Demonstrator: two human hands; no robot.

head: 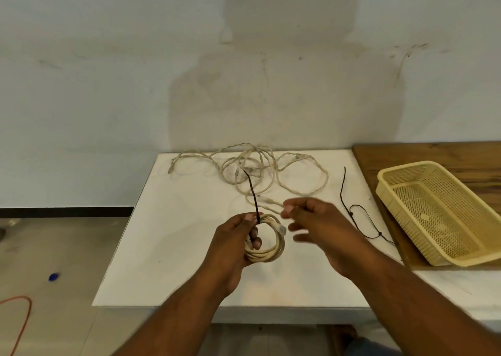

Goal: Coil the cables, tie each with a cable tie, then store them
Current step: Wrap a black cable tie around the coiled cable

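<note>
Over the near part of the table (162,247), my left hand (238,243) grips the coiled cable (271,252) and the black cable tie (253,192). My right hand (317,225), just beside it, is loose and holds nothing. I think the coil is light and springy, so I would squeeze all its loops together.

We count one coiled cable (267,255), cream-coloured, with one black cable tie (253,192) standing up from it. Behind it lies one tangle of loose cream cables (244,163); we cannot tell how many are in it. More black cable ties (341,192) lie linked together, at least two. There is one yellow mesh basket (433,214), one white table (176,247) and one wooden tabletop (433,152). Two hands show: one left hand (235,236) and one right hand (317,220). On the floor we see one small blue object (53,277) and one orange cable (19,297).
</note>
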